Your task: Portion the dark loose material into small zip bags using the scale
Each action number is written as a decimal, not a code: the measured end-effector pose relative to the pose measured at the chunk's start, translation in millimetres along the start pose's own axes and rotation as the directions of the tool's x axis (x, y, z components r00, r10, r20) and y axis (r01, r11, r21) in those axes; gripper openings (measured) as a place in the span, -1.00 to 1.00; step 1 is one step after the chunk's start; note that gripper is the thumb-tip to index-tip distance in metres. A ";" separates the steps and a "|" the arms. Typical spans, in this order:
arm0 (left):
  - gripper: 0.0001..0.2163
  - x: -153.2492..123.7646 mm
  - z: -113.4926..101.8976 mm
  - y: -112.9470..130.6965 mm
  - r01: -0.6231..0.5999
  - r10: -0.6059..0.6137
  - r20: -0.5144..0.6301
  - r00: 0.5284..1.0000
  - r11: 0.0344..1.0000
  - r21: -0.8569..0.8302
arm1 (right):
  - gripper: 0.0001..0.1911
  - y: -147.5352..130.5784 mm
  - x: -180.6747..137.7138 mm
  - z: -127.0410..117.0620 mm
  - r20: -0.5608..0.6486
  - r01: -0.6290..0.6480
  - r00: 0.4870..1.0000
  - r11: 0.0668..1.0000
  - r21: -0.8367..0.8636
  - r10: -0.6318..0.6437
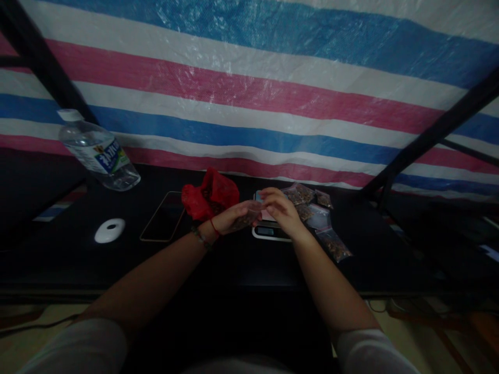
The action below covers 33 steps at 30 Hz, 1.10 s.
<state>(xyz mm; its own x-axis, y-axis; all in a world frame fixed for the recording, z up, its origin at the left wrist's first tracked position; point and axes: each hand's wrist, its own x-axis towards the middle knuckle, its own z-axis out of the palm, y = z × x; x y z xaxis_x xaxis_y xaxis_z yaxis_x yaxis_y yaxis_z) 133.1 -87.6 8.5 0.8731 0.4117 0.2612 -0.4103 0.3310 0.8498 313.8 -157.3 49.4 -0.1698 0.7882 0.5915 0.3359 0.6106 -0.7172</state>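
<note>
My left hand (228, 219), with a red string and a beaded bracelet at the wrist, is closed on a small clear zip bag (252, 212). The bag's contents are too dark to make out. From the other side, the bent fingers of my right hand (285, 212) meet the bag's upper edge. Below and behind both hands lies a small white-rimmed digital scale (262, 232), partly hidden by them. A crumpled red plastic bag (219, 191) with dark bits inside stands just behind my left hand. Filled zip bags (334, 245) with brown pieces lie right of my right hand.
On the black table (234, 267) at the left lie a phone (162, 218) and a white oval device (109, 230). A clear water bottle (103, 158) stands farther back. Striped plastic sheeting (241, 88) hangs behind, between dark metal bars (432, 132).
</note>
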 end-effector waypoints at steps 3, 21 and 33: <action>-0.59 0.6 -0.4 -0.9 -0.005 0.006 -0.034 0.999 0.999 0.038 | -0.62 -7.5 1.9 -4.1 0.065 0.015 0.998 0.994 -0.112 -0.008; -0.55 -3.1 18.3 12.5 0.075 -0.202 0.101 0.974 0.711 0.699 | -0.59 57.9 -2.3 -33.0 -0.112 -0.289 0.953 0.735 -0.613 0.280; -0.65 -5.2 20.9 0.4 -0.019 -0.210 0.159 0.965 0.549 0.836 | -0.65 -11.1 70.6 55.3 0.576 -0.508 0.756 0.834 0.214 0.312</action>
<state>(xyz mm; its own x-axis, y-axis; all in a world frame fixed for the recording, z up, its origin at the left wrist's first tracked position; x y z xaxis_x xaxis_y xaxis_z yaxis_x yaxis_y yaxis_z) 133.8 -107.3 17.1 0.9702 0.1928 0.1467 -0.0212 -0.5358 0.8441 246.9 -104.2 78.7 -0.5565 0.8308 0.0109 0.1684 0.1256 -0.9777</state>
